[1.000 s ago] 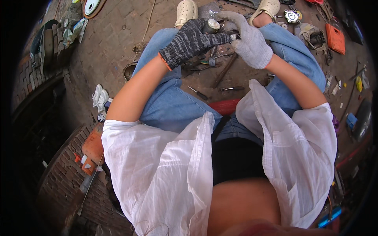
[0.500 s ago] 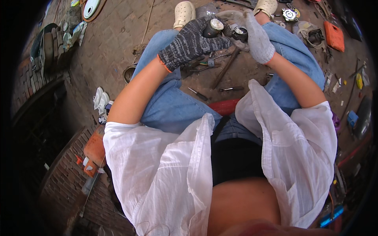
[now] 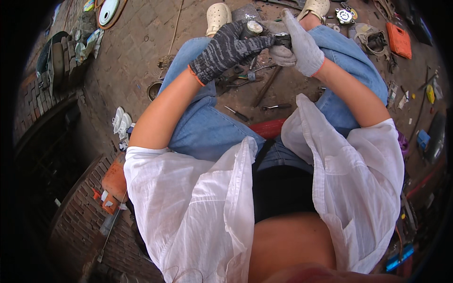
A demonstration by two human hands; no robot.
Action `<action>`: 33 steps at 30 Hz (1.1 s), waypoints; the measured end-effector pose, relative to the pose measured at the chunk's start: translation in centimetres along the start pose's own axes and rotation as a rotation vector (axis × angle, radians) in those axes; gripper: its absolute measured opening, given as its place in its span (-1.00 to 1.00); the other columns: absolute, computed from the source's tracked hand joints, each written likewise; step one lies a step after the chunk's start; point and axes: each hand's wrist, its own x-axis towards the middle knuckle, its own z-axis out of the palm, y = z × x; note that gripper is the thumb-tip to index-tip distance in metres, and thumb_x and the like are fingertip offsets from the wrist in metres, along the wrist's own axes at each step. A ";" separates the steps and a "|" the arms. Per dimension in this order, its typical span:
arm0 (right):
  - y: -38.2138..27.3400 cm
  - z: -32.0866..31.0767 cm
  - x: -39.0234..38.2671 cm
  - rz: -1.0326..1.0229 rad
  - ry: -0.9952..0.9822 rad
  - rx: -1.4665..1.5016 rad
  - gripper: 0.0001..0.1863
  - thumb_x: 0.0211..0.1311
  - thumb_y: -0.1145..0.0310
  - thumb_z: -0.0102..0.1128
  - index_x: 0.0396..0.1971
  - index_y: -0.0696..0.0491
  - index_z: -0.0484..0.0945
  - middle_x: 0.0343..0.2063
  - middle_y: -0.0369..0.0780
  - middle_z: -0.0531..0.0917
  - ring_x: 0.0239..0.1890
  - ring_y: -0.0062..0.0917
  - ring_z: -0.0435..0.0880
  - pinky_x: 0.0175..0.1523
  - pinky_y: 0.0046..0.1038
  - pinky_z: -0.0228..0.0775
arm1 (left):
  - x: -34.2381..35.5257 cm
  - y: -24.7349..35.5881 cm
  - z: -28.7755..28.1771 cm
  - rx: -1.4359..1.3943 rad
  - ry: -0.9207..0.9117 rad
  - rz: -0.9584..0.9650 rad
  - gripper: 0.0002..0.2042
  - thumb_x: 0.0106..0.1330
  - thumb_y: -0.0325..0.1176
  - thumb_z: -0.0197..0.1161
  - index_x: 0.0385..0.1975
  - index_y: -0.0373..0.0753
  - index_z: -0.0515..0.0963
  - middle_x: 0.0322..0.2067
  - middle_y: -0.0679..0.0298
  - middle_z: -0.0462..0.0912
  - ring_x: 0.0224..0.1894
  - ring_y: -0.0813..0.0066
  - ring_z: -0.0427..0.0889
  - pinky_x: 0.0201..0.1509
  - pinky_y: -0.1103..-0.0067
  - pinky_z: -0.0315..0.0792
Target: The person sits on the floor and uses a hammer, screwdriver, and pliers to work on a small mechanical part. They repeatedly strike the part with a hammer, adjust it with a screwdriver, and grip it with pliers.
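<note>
My left hand point(image 3: 224, 52), in a dark mottled knit glove, is closed around a dark cylinder point(image 3: 250, 31) with a pale, silvery top. My right hand point(image 3: 302, 49), in a light grey glove, holds a small dark round part point(image 3: 282, 40) with shiny metal at its top, beside my left fingertips. Some of that part is hidden by the fingers. Both hands are between my bent knees, above loose tools and parts on the floor, including a long brown bar point(image 3: 266, 87), a screwdriver point(image 3: 240, 115) and a wrench point(image 3: 273, 107).
An orange case point(image 3: 398, 40), a metal housing point(image 3: 345, 16) and assorted scraps lie to the right. A pair of white shoes point(image 3: 121, 123) and an orange container point(image 3: 115, 174) are on the left, near stacked bricks point(image 3: 61, 63) and rusted pieces. A red bar point(image 3: 266, 127) lies beneath my legs.
My right hand has turned and its fingers have shifted around the small dark part, which now sits closer to my left thumb. Both hands have moved slightly.
</note>
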 end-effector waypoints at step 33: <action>-1.6 -2.8 3.5 -0.281 0.085 -0.112 -0.67 0.40 0.08 -0.23 -0.21 0.05 0.36 -0.48 -0.30 0.45 -0.58 -0.69 0.25 -0.53 -0.65 0.08 | 6.6 -4.3 -3.7 0.645 0.248 0.562 -0.78 0.15 -0.29 0.14 -0.22 -0.11 0.55 -0.40 0.17 0.57 -0.38 0.21 0.56 -0.34 0.35 0.42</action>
